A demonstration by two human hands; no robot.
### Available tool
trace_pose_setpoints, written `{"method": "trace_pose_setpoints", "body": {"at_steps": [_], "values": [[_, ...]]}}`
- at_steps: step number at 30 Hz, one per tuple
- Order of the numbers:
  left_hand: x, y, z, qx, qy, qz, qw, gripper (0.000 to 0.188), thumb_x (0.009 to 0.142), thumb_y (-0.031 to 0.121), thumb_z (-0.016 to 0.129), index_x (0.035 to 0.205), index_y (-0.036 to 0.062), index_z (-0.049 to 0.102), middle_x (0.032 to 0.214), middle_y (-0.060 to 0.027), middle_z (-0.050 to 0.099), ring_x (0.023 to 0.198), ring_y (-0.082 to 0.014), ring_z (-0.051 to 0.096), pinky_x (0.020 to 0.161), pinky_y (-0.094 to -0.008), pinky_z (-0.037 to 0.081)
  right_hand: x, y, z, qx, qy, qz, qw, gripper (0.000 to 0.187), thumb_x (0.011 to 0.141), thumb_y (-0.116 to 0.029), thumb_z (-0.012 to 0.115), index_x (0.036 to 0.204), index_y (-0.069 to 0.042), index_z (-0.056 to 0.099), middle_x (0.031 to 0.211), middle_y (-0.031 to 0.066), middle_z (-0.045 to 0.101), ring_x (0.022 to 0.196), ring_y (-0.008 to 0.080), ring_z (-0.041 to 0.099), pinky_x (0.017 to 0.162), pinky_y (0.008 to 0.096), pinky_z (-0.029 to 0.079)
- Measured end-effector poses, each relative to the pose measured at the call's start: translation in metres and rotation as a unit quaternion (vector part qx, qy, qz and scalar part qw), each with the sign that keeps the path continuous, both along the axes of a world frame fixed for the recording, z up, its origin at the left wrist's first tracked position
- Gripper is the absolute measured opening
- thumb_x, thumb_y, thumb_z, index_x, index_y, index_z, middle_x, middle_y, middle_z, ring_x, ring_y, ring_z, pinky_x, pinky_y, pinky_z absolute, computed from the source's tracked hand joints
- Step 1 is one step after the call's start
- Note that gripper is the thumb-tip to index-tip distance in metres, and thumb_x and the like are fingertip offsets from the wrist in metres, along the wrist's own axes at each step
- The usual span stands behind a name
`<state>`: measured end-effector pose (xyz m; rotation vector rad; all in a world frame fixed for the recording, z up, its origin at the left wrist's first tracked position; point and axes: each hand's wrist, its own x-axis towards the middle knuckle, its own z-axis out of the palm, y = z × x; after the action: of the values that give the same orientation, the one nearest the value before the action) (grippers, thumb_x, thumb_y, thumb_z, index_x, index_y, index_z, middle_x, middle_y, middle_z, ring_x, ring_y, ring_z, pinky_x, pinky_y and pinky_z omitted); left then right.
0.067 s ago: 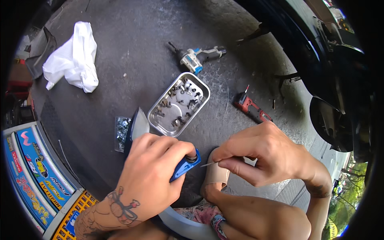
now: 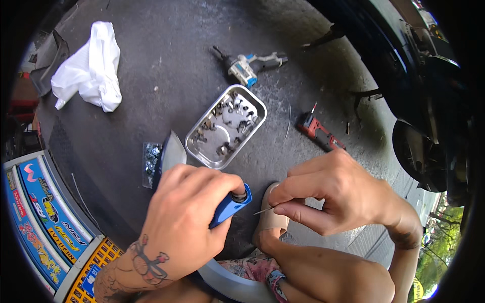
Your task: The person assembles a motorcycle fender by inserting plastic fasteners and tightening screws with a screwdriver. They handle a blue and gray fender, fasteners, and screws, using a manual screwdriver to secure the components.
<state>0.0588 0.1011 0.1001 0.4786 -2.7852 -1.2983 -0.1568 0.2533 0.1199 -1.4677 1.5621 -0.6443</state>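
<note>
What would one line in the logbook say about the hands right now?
left hand: grips blue tool | right hand: pinches thin pin near tool tip | behind: metal tray of screws, white rag

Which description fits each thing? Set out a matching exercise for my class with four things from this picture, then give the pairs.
Things:
1. metal tray
2. white rag
3. left hand
4. right hand

Descriptions:
A. crumpled on the ground, far left
B. pinches a thin wire
C. grips a blue tool
D. holds loose screws and bolts

Pairs: 1-D, 2-A, 3-C, 4-B
</note>
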Motion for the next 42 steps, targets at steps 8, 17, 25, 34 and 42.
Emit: {"method": "trace_pose_setpoints", "body": {"at_steps": [8, 17, 25, 34, 42], "values": [[0.000, 0.007, -0.010, -0.002, -0.020, 0.019, 1.000, 0.041, 0.067, 0.000, 0.085, 0.105, 0.0086, 0.071, 0.103, -0.0089, 0.075, 0.094, -0.0358, 0.067, 0.083, -0.0439, 0.054, -0.020, -0.054, -0.021, 0.036, 0.014, 0.147, 0.988, 0.005, 0.082, -0.009, 0.083, 0.083, -0.005, 0.080, 0.086, 0.0083, 0.078, 0.066, 0.0271, 0.073, 0.054, 0.0350, 0.052], [0.009, 0.001, -0.015, 0.008, -0.039, 0.051, 0.998, 0.041, 0.066, 0.001, 0.086, 0.103, 0.0085, 0.072, 0.105, -0.0089, 0.077, 0.093, -0.0361, 0.067, 0.083, -0.0438, 0.054, -0.014, -0.112, -0.037, 0.204, -0.065, 0.265, 0.940, 0.008, 0.080, -0.010, 0.074, 0.075, -0.006, 0.077, 0.065, 0.0112, 0.070, 0.061, 0.0354, 0.066, 0.055, 0.0428, 0.049], [0.012, -0.002, -0.016, 0.017, -0.043, 0.051, 0.998, 0.039, 0.067, 0.001, 0.086, 0.103, 0.0075, 0.073, 0.104, -0.0092, 0.077, 0.094, -0.0366, 0.067, 0.083, -0.0441, 0.055, -0.008, -0.122, -0.031, 0.142, 0.023, 0.277, 0.950, 0.008, 0.080, -0.010, 0.074, 0.076, -0.005, 0.077, 0.064, 0.0132, 0.069, 0.061, 0.0365, 0.067, 0.057, 0.0439, 0.051], [0.020, -0.001, -0.026, 0.019, -0.051, 0.040, 0.998, 0.034, 0.068, 0.002, 0.080, 0.101, 0.0041, 0.074, 0.104, -0.0144, 0.076, 0.098, -0.0420, 0.068, 0.085, -0.0479, 0.056, 0.010, -0.111, -0.030, 0.021, 0.116, 0.279, 0.953, 0.020, 0.077, -0.020, 0.077, 0.070, -0.002, 0.072, 0.065, 0.0169, 0.068, 0.065, 0.0390, 0.070, 0.060, 0.0458, 0.055], [0.029, 0.001, -0.023, -0.014, -0.027, 0.059, 0.998, 0.028, 0.070, 0.005, 0.081, 0.098, 0.0026, 0.076, 0.107, -0.0155, 0.077, 0.104, -0.0443, 0.069, 0.086, -0.0519, 0.057, 0.022, -0.123, -0.009, 0.008, 0.182, 0.342, 0.922, 0.020, 0.079, -0.021, 0.073, 0.066, -0.007, 0.068, 0.065, 0.0109, 0.065, 0.057, 0.0247, 0.068, 0.051, 0.0395, 0.050]]}}
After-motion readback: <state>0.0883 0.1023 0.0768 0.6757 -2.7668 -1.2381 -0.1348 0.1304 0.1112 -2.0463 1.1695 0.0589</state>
